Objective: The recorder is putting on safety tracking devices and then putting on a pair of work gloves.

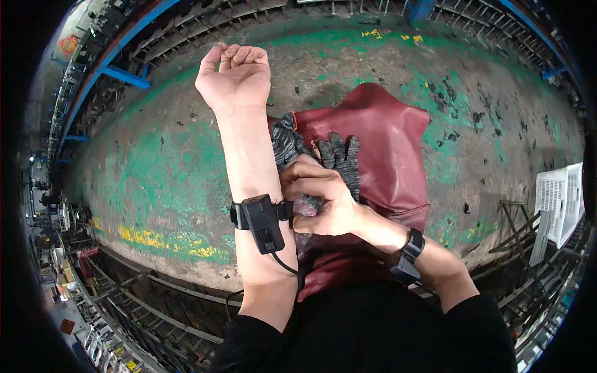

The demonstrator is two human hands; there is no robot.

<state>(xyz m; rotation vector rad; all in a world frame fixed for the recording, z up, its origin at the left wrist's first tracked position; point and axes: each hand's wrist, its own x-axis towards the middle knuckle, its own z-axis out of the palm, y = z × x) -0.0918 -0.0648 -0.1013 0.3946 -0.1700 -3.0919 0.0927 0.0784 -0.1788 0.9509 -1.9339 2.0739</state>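
While left hand [235, 76] lifts clear, palm toward camera, fingers curled loosely shut on nothing, right hand [322, 202] works at black wrist device [264, 222] strapped round left forearm. Device lies just left of right fingertips; fingers bent together, pinching strap [285, 210] at device's edge. Strap axis crosses forearm; thin cable trails down from boxy, hard plastic body. Beneath: grey knitted gloves [339, 155], coarse weave, lying on smooth maroon leathery sheet [385, 137]. Worn concrete floor [155, 174], patchy green paint.
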